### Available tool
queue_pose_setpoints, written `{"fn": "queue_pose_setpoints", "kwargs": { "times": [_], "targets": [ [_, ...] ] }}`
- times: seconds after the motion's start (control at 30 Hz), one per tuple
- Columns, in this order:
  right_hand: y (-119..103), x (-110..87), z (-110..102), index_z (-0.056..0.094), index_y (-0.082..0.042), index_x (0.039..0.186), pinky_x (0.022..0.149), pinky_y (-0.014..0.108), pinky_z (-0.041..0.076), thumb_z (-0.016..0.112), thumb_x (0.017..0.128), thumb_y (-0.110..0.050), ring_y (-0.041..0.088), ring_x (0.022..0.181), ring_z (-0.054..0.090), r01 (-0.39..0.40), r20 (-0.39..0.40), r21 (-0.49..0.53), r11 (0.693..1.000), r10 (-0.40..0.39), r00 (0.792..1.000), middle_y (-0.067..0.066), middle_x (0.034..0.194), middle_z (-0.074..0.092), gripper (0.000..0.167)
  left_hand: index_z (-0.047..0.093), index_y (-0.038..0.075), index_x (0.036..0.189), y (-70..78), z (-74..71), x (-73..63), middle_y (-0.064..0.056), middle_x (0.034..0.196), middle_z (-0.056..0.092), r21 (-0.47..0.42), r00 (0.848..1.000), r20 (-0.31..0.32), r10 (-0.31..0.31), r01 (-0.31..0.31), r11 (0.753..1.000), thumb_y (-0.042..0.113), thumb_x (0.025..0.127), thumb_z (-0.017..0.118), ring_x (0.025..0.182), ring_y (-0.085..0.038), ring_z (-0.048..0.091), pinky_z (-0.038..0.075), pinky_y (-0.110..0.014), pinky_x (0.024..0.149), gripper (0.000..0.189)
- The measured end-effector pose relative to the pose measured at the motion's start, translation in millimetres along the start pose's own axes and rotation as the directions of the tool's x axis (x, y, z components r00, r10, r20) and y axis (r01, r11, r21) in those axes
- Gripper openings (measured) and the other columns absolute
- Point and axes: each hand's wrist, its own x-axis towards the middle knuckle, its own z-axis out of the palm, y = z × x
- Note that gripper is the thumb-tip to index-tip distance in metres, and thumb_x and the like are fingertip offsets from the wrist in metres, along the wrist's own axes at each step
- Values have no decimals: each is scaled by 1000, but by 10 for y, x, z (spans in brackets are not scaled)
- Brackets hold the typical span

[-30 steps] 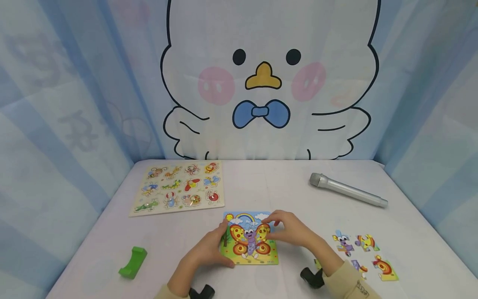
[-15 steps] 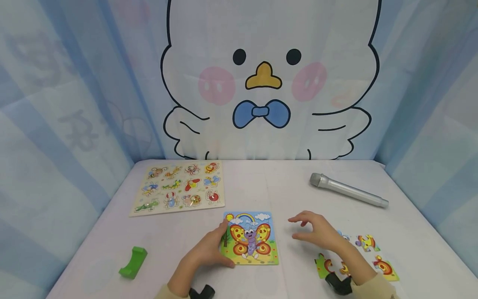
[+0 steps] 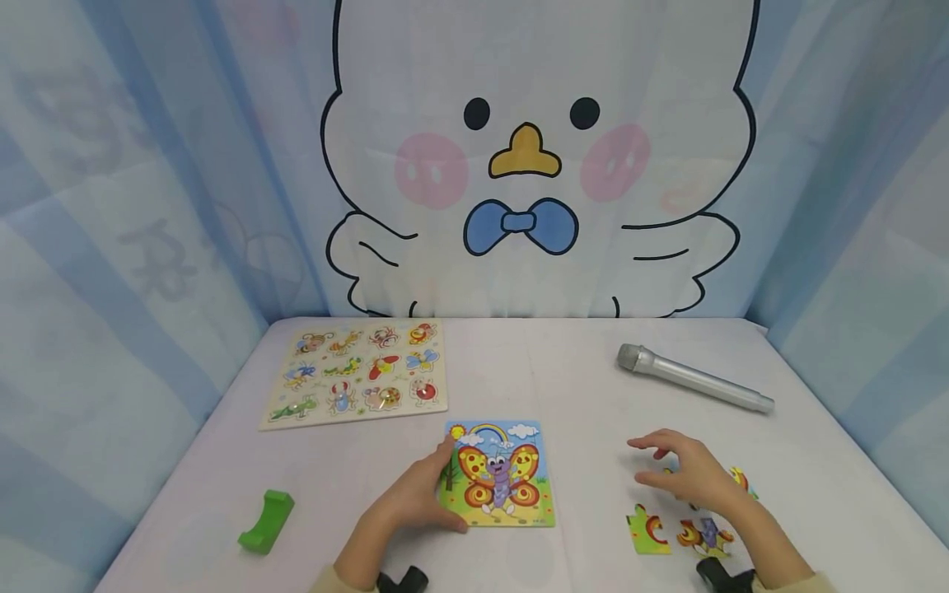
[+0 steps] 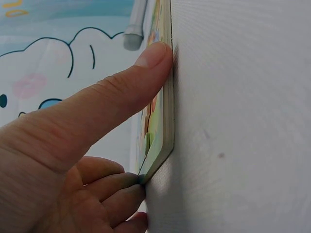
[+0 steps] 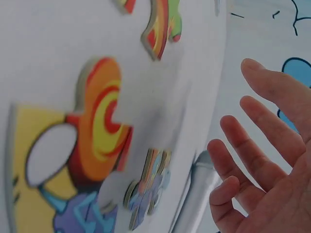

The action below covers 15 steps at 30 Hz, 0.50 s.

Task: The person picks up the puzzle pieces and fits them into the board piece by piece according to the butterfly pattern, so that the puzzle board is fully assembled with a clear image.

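A square butterfly jigsaw puzzle [image 3: 534, 512] lies flat in the middle of the table. My left hand [image 3: 415, 498] holds it at the left side, thumb at the near edge and fingers along the left edge. In the left wrist view the thumb [image 4: 141, 73] lies against the puzzle's edge [image 4: 168, 111]. My right hand [image 3: 693, 471] hovers over the loose puzzle pieces at right, fingers apart and holding nothing. A green piece [image 3: 645, 534] and an orange and purple piece [image 3: 708, 537] show below it; other pieces are partly hidden. In the right wrist view an orange-swirl piece [image 5: 99, 121] appears large.
An insect peg puzzle board [image 3: 385, 375] lies at the back left, and a green curved block [image 3: 267, 522] at the front left. A silver toy microphone [image 3: 697, 380] rests at the back right. A printed curtain [image 3: 519, 280] hangs behind the table.
My right hand has left the puzzle's right side and moved right, over the loose pieces, with its fingers spread. The left hand stays at the puzzle's left edge.
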Motion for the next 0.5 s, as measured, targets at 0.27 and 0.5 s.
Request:
{"fn": "queue_pose_setpoints", "kwargs": {
  "times": [0.27,0.5],
  "targets": [
    [238,-154,-146,62,-7,115,65,32,46,76,73,-25,24,89,54,-88,2,-71,994,88,996,11,110,59,48,20,-6,142,-9,7,1,-25,144,27,12,1000,-1,4,-4,1000,30,54,88,132,-38,25,24,-50,107,117],
    [349,-228,-231,61,-5,116,61,28,41,78,70,-26,21,85,49,-159,18,-89,983,161,987,12,108,59,53,21,-6,142,-5,3,3,-25,144,27,16,1000,-1,1,-1,1000,30,54,88,132,-37,25,24,-49,107,116]
  ]
}}
